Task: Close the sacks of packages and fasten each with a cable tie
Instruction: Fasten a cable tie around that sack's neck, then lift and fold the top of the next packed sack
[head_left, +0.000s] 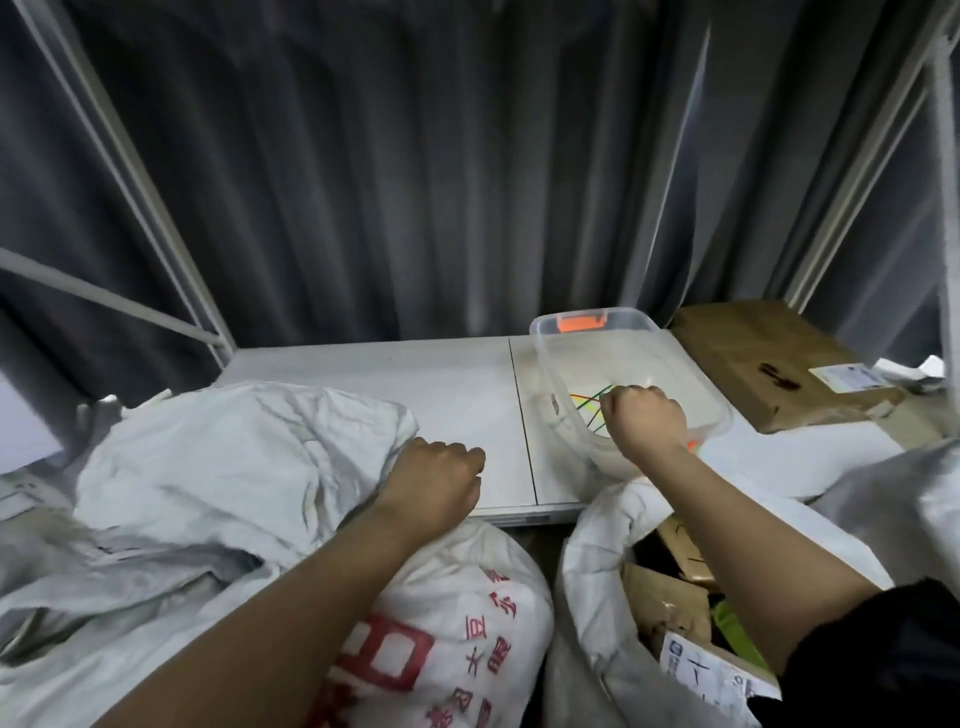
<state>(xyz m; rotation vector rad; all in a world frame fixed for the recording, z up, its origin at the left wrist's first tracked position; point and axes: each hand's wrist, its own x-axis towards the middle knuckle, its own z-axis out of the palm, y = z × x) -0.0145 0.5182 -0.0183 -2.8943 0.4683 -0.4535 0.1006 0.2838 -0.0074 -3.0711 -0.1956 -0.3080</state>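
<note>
While the left hand, fingers curled, bunches the printed sack at the table edge, the right hand reaches into the clear tub, fingers curled among cable ties; whether they pinch one cannot be told; next, loop a tie round the gathered neck

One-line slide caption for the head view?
Right hand reaches into the clear tub of cable ties; left hand rests curled beside an open sack.
</note>
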